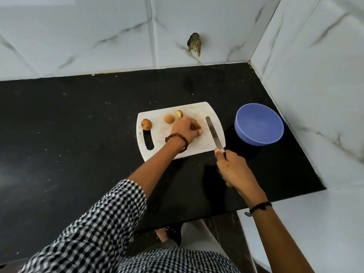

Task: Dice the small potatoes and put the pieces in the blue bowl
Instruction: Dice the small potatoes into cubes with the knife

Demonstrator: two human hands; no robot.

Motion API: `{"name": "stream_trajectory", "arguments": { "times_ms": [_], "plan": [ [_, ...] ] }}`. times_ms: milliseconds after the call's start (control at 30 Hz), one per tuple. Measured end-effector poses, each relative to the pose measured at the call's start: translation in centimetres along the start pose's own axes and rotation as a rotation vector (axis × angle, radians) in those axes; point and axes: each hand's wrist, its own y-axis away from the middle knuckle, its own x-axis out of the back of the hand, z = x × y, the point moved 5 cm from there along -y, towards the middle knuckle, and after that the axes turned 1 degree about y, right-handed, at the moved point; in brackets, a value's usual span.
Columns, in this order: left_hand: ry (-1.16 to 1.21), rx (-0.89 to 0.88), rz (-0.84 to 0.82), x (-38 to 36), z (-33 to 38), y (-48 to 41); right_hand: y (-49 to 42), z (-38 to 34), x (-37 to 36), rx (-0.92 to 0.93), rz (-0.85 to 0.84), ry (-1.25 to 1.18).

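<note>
**A:** Where are the potatoes?

**B:** On the white cutting board (197, 110). One brown potato (146, 124) sits at the left end, just above the handle hole. A second potato (169, 119) is near the middle, and a cut piece (179, 113) (yellow inside) lies just beside it.

**A:** What are the hands doing?

**B:** The left hand (185, 129) is down on the board, next to the second potato. Its fingers are curled under. It may have a bit of potato under them, but I cannot tell.

**A:** And the other one?

**B:** The right hand (233, 168) grips the handle of a knife (213, 133), with one finger along the top. The blade lies over the right side of the board.

**A:** The bowl?

**B:** The blue bowl (256, 139) stands on the black bench (78, 125), just right of the board, near the tiled wall (315, 75).
</note>
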Motion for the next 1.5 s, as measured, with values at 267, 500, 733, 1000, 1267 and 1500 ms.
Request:
{"name": "stream_trajectory", "arguments": {
  "times_ms": [267, 500, 733, 1000, 1267, 1500],
  "plan": [
    [0.468, 0.292, 0.081, 0.2, -2.9, 0.9, -1.8, -0.4, -1.6, 0.027, 0.039, -0.185],
    [0.447, 0.146, 0.122, -0.1, -2.8, 2.0, -1.9, -0.7, -3.6, 0.036, 0.041, -0.211],
    [0.366, 0.012, 0.116, -0.4, -2.9, 2.6, -1.7, -0.4, -4.2, 0.069, 0.054, -0.152],
    [0.254, -0.098, 0.125, -0.1, -2.4, 2.9, -0.9, -0.4, -4.4, 0.098, 0.083, -0.058],
    [0.18, -0.168, 0.176, -0.1, -2.0, 3.1, -0.3, -0.7, -5.3, 0.101, 0.163, 0.157],
    [0.079, -0.197, 0.196, -0.3, -1.7, 2.6, -1.6, 0.3, -5.5, 0.053, 0.12, -0.001]
  ]
}}
